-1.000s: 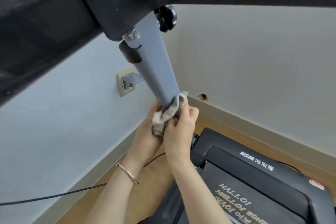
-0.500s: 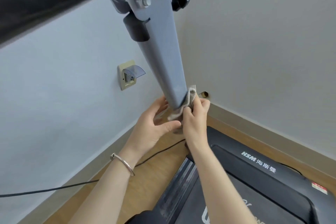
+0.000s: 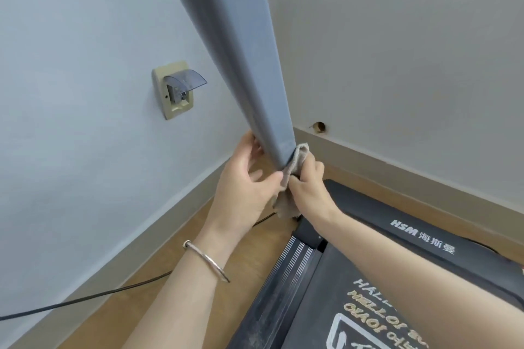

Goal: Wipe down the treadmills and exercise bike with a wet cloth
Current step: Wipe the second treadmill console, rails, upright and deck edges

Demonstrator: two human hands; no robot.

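Note:
The treadmill's grey upright post [image 3: 241,65] slants down from the top of the head view to the black treadmill base [image 3: 382,215]. A beige cloth [image 3: 298,158] is wrapped on the post's lower right side. My right hand [image 3: 309,187] grips the cloth and presses it against the post. My left hand [image 3: 246,190] lies against the post's left side with relaxed fingers, its thumb tip touching the cloth. The post's foot is hidden behind my hands.
A beige wall socket [image 3: 173,91] with a clear flap sits on the left wall. A black cable [image 3: 85,296] runs along the wooden floor by the skirting. The printed treadmill belt [image 3: 340,306] fills the lower right. A small hole [image 3: 319,126] marks the far wall.
Both hands and the cloth have slid down the post towards the base. My left hand let go of the cloth and opened against the post. The view dropped below the console.

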